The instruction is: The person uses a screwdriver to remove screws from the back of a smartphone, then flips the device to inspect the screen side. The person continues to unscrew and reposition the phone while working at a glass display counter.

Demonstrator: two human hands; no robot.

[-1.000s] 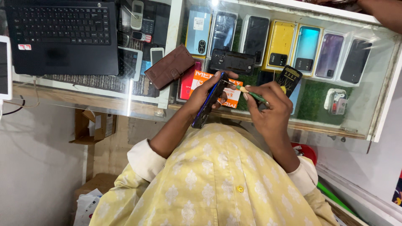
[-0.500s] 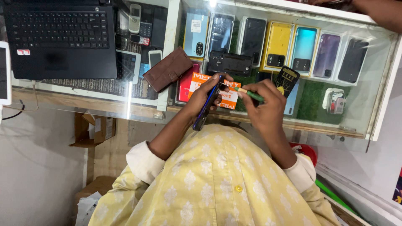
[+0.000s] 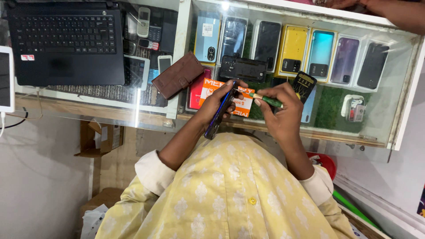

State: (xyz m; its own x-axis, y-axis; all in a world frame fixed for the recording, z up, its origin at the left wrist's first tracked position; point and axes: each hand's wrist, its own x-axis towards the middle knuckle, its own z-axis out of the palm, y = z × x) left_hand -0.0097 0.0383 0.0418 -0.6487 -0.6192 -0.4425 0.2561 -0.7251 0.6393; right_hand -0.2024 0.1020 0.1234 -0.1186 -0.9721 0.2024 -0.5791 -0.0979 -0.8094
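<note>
While our left hand (image 3: 217, 104) grips the phone (image 3: 220, 115) edge-on, our right hand (image 3: 279, 108) pinches the green screwdriver (image 3: 264, 100), tip pointing left at it.

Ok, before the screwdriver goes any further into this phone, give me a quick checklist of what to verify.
1. Phone held firmly: ok, the left hand wraps around it, edge-on to the camera.
2. Screwdriver grip: ok, the right hand pinches the green handle.
3. Tip seated on the right spot of the phone: cannot tell, too small to see.
4. Phone supported on the glass counter: not ok, it is held in the air above it.
5. Nearby clutter: ok, the brown wallet case and laptop lie apart from the hands.
</note>
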